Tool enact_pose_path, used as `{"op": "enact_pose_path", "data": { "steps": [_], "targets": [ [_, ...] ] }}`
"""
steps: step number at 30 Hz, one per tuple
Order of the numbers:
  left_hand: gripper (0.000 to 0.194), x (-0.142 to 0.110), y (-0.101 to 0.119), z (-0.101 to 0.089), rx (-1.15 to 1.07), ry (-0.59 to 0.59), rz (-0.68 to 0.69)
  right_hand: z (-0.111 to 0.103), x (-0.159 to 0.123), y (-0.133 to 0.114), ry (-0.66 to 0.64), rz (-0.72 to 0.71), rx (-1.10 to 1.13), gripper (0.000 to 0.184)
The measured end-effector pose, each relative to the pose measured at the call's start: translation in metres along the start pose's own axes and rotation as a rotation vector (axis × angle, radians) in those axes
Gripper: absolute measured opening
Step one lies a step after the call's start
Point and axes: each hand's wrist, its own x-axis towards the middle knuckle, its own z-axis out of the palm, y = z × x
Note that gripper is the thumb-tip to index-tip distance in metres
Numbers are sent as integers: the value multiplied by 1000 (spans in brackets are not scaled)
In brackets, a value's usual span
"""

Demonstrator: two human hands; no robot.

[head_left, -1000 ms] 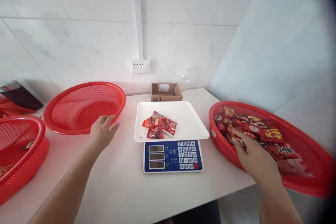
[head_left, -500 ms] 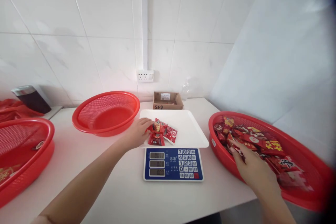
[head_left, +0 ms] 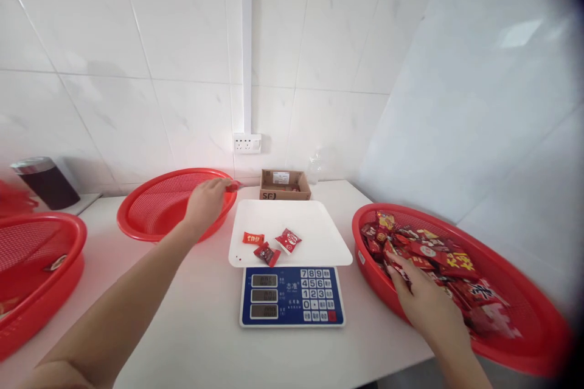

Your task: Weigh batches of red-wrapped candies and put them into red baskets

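My left hand (head_left: pixel 207 203) is raised over the right rim of a red plastic basket (head_left: pixel 137 209), pinching a small red snack packet (head_left: pixel 233 186) at its fingertips. Several red-wrapped snack packets (head_left: pixel 456 261) fill the front of a second red basket (head_left: pixel 524 349) on the right. There my right hand (head_left: pixel 424 298) is lowered, its thumb and fingers closed around a dark red packet (head_left: pixel 401 270). Between my hands stands a weighing scale with a white pan (head_left: pixel 314 225). Three small packets lie on it: an orange-red one (head_left: pixel 253 239), a dark red one (head_left: pixel 267 254) and a red-and-white one (head_left: pixel 288 241).
The scale's blue keypad panel (head_left: pixel 292 298) faces me. Behind the pan sit a cardboard box (head_left: pixel 285 194) and a clear plastic bottle (head_left: pixel 314 167) against the wall. Another red basket (head_left: pixel 68 261) and a dark, silver-lidded flask (head_left: pixel 48 185) are at the left.
My left hand has lifted a red packet off the scale pan and carried it up and left to the middle basket. The right hand stays among the packets in the right basket.
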Motion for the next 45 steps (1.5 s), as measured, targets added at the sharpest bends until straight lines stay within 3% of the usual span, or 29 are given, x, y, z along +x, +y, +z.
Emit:
{"op": "enact_pose_path", "data": {
  "steps": [2, 5, 7, 10, 11, 13, 19, 29, 34, 39, 42, 45],
  "targets": [
    [39, -3, -5, -8, 11, 40, -66, 1, 1, 1, -22, 11, 13, 49],
    [47, -19, 10, -2, -45, -62, -44, 4, 3, 3, -51, 13, 31, 51],
    [53, -33, 32, 9, -119, -228, 43, 5, 4, 3, -65, 23, 30, 51],
    [71, -47, 65, 26, -233, -615, 167, 3, 2, 1, -64, 29, 26, 51],
    [75, -49, 73, 32, -242, -702, 195, 2, 1, 0, -61, 27, 24, 51],
    [79, -47, 83, 43, -225, -766, 244, 0, 0, -1, -46, 18, 18, 51],
    [53, -29, 88, 69, -166, -594, 345, 2, 0, 1, -2, -12, 15, 49],
    [28, -15, 78, 81, -159, -389, 268, 0, 1, 0, -27, -2, 34, 51],
    [34, 3, 67, 62, -222, -173, 136, -1, 1, 0, -50, 9, 35, 51],
    [38, 28, 27, 25, -152, 41, -74, 1, 1, 1, -38, -4, 67, 51],
    [43, 33, -6, 4, -49, 64, -199, 2, 2, 2, -43, -2, 75, 51],
    [49, 23, -25, -5, 50, -2, -241, 2, 1, 3, -47, 2, 72, 51]
  ]
}}
